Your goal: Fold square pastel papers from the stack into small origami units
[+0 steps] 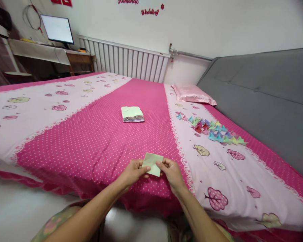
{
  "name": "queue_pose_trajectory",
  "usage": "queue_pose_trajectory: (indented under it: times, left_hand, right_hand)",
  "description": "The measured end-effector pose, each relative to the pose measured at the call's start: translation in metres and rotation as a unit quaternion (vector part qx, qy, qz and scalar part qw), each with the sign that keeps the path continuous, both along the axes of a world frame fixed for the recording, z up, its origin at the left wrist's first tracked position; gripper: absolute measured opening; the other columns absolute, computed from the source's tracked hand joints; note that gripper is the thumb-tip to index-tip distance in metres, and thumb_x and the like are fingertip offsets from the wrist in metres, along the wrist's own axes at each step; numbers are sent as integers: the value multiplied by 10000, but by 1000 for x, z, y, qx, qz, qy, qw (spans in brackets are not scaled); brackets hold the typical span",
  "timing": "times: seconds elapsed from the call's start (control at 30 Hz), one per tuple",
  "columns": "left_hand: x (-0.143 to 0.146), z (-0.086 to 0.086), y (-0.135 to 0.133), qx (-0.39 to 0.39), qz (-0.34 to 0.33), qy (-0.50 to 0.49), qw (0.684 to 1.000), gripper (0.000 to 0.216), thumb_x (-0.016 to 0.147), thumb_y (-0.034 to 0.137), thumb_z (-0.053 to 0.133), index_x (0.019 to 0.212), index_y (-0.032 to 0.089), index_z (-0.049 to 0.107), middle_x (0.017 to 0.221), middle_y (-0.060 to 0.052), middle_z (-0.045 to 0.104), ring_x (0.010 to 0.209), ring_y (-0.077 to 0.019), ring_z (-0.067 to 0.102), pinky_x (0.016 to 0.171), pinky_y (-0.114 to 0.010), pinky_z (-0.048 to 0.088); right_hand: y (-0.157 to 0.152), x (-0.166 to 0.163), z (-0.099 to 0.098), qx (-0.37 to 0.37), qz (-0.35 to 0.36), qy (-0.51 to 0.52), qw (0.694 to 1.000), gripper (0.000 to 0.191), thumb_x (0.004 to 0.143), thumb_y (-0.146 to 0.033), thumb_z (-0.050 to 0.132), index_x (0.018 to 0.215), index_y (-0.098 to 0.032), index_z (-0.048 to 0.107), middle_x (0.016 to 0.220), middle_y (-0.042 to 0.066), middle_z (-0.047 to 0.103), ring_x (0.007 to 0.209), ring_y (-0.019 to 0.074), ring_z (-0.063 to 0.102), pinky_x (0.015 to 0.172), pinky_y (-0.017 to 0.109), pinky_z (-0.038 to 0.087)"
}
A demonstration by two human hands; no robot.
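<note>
A small pale green sheet of paper (153,161) is held up between my two hands over the near edge of the bed. My left hand (135,172) pinches its lower left side, thumb on the front. On the right side, my right hand (172,170) grips it with the thumb on the front face and the fingers behind. Whether the paper has a fold in it is hard to tell. Farther back on the bed lies a stack of coloured paper squares (132,114), a light green one on top.
Several small folded paper shapes (212,129) in many colours sit in rows on the right of the bedspread (111,141). Behind them are a pink pillow (193,94) and a grey headboard (262,84). A radiator (131,62) and a desk with a monitor (57,28) stand at the back.
</note>
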State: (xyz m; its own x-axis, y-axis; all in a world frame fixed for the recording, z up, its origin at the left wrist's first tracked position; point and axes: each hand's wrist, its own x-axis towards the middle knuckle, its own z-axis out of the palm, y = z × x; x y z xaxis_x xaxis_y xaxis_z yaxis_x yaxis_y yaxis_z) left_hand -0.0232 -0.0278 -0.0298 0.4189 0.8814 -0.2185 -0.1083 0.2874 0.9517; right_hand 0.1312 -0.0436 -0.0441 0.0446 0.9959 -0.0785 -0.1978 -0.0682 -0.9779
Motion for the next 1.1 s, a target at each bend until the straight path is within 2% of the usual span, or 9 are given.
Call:
queue_pose_trajectory:
  times: [0.13, 0.27, 0.4, 0.53, 0.63, 0.73, 0.93, 1.1]
  left_hand:
    - [1, 0, 0, -12, -35, -44, 998, 361, 587, 273, 737, 902, 114, 660, 779, -84, 679, 629, -113, 595, 580, -189, 438]
    - [3, 2, -1, -20, -32, -78, 996, 429, 586, 219, 740, 984, 129, 611, 790, -64, 672, 639, -103, 601, 620, -200, 463]
    - [2, 4, -1, -34, -10, -60, 998, 377, 574, 218, 754, 901, 105, 604, 726, -65, 675, 622, -104, 612, 601, -191, 463]
    - [0, 3, 3, -50, 54, -22, 997, 269, 565, 235, 762, 710, 92, 586, 640, -64, 673, 581, -101, 623, 545, -164, 452]
    - [-1, 2, 5, -55, 84, -12, 995, 225, 581, 225, 754, 647, 95, 582, 605, -59, 671, 554, -98, 625, 524, -158, 455]
    - [-2, 3, 6, -52, 103, -13, 993, 190, 613, 226, 734, 656, 89, 610, 592, -62, 672, 545, -97, 624, 533, -163, 466]
    - [-6, 5, 9, -37, 63, -21, 997, 183, 625, 243, 724, 700, 92, 652, 641, -74, 692, 585, -119, 638, 582, -198, 490]
    - [-9, 6, 11, -48, 59, -39, 996, 147, 683, 182, 664, 798, 93, 640, 679, -74, 695, 624, -120, 645, 641, -213, 495]
  right_hand:
    - [2, 2, -1, 6, -25, -3, 1000, 273, 680, -410, 661, 640, -147, 601, 514, -30, 553, 443, 82, 458, 434, 196, 338]
    - [2, 3, -2, 28, -42, -14, 999, 310, 736, -423, 602, 599, -146, 589, 492, -36, 518, 433, 71, 407, 428, 195, 305]
    - [2, 3, -2, 38, -65, -17, 997, 302, 756, -419, 580, 624, -148, 611, 489, -38, 520, 441, 78, 401, 435, 202, 301]
    - [3, 3, -1, 47, -89, -24, 995, 295, 755, -408, 582, 609, -153, 606, 488, -39, 507, 455, 86, 414, 440, 204, 307]
    - [4, 4, -2, 49, -106, -17, 993, 256, 721, -391, 624, 623, -155, 603, 519, -32, 531, 464, 87, 437, 445, 203, 327]
    - [4, 5, -2, 36, -121, -3, 992, 223, 684, -377, 662, 676, -161, 608, 549, -22, 572, 467, 90, 470, 432, 196, 337]
    - [4, 7, 0, 30, -119, 2, 992, 218, 687, -371, 656, 663, -162, 598, 554, -7, 600, 458, 98, 517, 411, 192, 345]
    - [5, 8, -3, 25, -125, 15, 992, 206, 704, -366, 640, 680, -165, 603, 576, -13, 610, 462, 87, 527, 406, 178, 343]
